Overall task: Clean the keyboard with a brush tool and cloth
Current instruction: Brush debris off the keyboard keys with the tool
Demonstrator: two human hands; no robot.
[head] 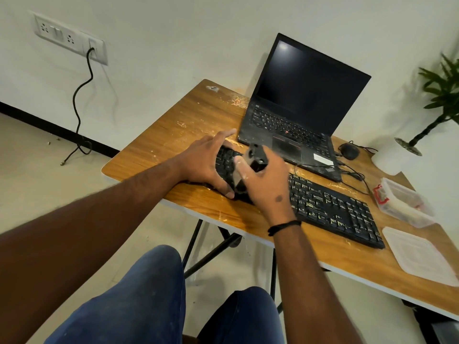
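Right fingers: curled round a dark brush tool (257, 157), thumb along its near side; blurred, so the bristles cannot be made out.
Right hand (263, 184): held over the left part of the keyboard (332, 209), a black band at the wrist.
Left fingers: spread, forefinger straight toward the laptop (298, 120), thumb pressed on the keyboard's near edge.
Left hand (206, 157): lies flat over the keyboard's left end, holding it down.
Keyboard: black, flat on the table (173, 125), running from under the hands toward the right; pale specks on many keys.
Cloth: cannot tell where it is.
Table: wooden top with pale scuffs and crumbs, black folding legs below.
Laptop: open, screen dark, just behind the keyboard, dusty on the palm rest.
Mouse (349, 150): black, right of the laptop, cable trailing.
Box (402, 202): clear plastic, red clip on its side, right of the keyboard.
Lid (419, 254): clear, flat on the table, nearer than the box.
Plant (439, 95): green, in a white pot at the far right corner.
Wall: socket plate (69, 37) with a black cable hanging to the floor.
Knees: blue trousers at the bottom edge.
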